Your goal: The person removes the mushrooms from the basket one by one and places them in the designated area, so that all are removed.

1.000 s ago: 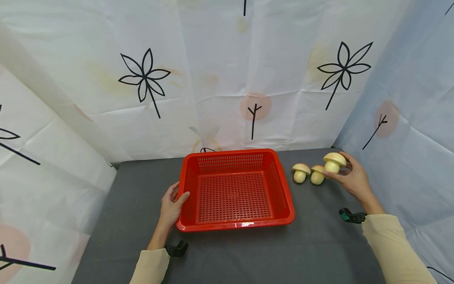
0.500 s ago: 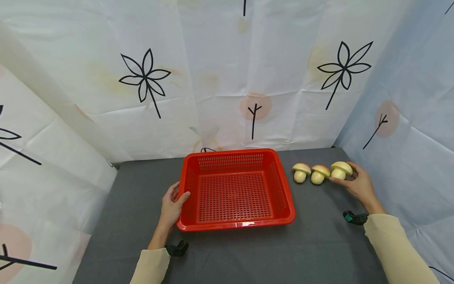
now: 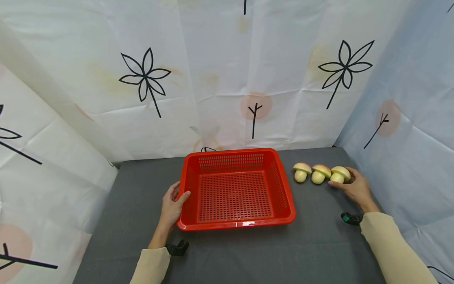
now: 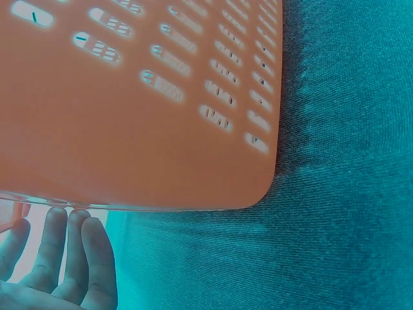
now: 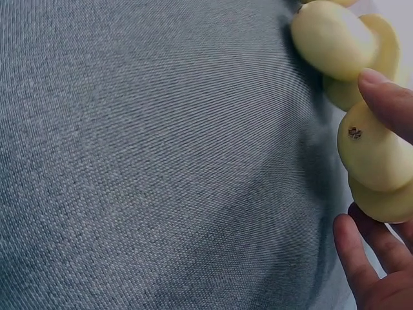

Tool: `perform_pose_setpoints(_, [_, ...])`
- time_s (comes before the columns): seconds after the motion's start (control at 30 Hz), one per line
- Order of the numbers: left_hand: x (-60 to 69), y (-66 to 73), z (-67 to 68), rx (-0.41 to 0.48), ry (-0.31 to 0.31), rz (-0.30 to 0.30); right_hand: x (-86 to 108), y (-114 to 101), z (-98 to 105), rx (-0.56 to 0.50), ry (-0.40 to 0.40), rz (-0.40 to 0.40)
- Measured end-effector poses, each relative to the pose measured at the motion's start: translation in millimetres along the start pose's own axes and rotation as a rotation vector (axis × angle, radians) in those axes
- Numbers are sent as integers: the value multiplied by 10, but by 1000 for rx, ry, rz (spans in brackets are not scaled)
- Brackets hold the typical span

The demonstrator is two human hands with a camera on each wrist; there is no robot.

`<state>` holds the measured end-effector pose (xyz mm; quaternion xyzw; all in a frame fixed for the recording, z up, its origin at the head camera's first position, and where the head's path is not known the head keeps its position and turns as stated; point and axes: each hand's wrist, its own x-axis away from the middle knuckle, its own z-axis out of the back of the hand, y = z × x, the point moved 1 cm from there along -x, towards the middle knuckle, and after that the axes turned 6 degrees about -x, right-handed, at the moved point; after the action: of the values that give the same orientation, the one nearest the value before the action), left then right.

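Note:
At the left side of a red plastic basket (image 3: 235, 225), my left hand (image 3: 172, 206) grips the rim, thumb over the edge and fingers outside. The left wrist view shows those fingers (image 4: 97, 252) against the basket's wall (image 4: 129, 155). My right hand (image 3: 358, 189) holds a toy mushroom (image 3: 341, 172) between thumb and fingers, at the right end of a row. The right wrist view has the thumb (image 5: 387, 103) on this mushroom's pale stem (image 5: 374, 152). Close to its left stand a middle mushroom (image 3: 320, 172) and a left one (image 3: 301, 172), both with yellowish caps.
A dark grey cloth covers the table (image 3: 244, 256). Printed white fabric (image 3: 220, 79) hangs behind and on both sides. A thin black cable (image 3: 208, 149) shows behind the basket. The mushrooms stand between the basket and the right-hand fabric (image 3: 408, 165).
My right hand has brought its mushroom down and slightly right, from in front of the middle mushroom to the row's right end. The left hand and basket stay put.

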<state>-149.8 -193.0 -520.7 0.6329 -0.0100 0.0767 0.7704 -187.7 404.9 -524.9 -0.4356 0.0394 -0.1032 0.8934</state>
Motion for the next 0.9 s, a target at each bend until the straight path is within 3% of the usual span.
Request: perform_pose_setpoints(0.9, [7, 6, 1, 15, 0, -7, -129, -18, -89, 90, -36, 14])
